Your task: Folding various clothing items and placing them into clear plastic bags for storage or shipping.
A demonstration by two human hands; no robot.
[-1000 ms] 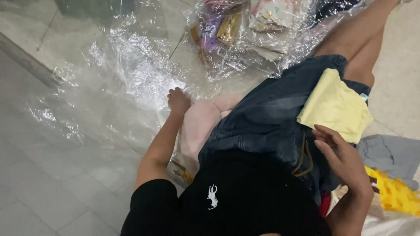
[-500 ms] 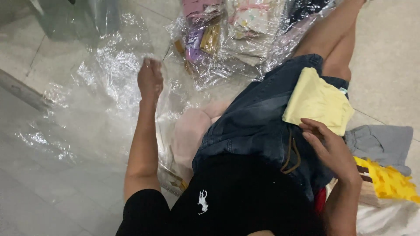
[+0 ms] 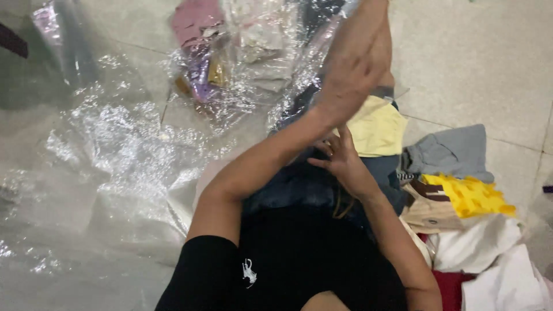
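Note:
I sit on the floor in a black shirt and denim shorts (image 3: 299, 187). My left hand (image 3: 352, 72) is raised and motion-blurred, its forearm crossing my lap toward the right, above a pale yellow cloth (image 3: 377, 129) that lies on my thigh. I see nothing in it. Just under that forearm, my right hand (image 3: 343, 164) rests on my lap with fingers spread. Its fingertips touch the left edge of the yellow cloth.
Crumpled clear plastic sheeting (image 3: 115, 150) covers the tiled floor on the left. Plastic-wrapped garments (image 3: 230, 46) lie at the top. At the right is a heap of clothes: grey (image 3: 449, 152), bright yellow (image 3: 469, 196), beige with brown stripes (image 3: 423, 210), white (image 3: 478, 242), red (image 3: 449, 285).
My left hand has lifted off the plastic sheet on the left and swung across to the right over the yellow cloth. The right hand has stayed on my lap by the cloth.

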